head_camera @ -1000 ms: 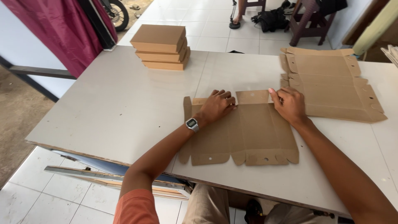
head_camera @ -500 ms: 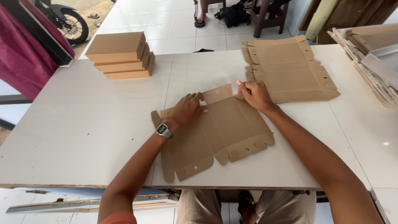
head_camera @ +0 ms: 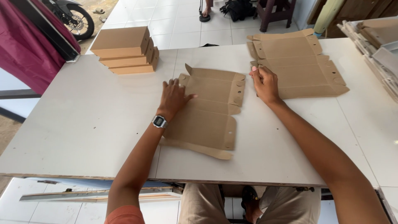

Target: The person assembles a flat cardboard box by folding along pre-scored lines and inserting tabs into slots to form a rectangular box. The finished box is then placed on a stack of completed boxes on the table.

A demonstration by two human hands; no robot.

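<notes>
A brown cardboard box blank (head_camera: 211,110) lies on the white table (head_camera: 83,124) in front of me, partly folded, with its punched flaps toward the right. My left hand (head_camera: 174,97), with a wristwatch, rests flat and spread on the blank's left part. My right hand (head_camera: 265,85) is just right of the blank, fingers curled at the left edge of a stack of flat cardboard blanks (head_camera: 302,62). Whether those fingers grip a sheet I cannot tell.
Three folded brown boxes (head_camera: 126,49) are stacked at the table's far left. More cardboard pieces (head_camera: 375,37) are piled off the right edge. Beyond the table are a maroon cloth (head_camera: 29,54), a motorbike wheel (head_camera: 78,20), a stool and a bag on tiled floor.
The blank has been turned and folded narrower. My left hand slid to its left side. My right hand came off the blank and now sits at the flat stack's edge.
</notes>
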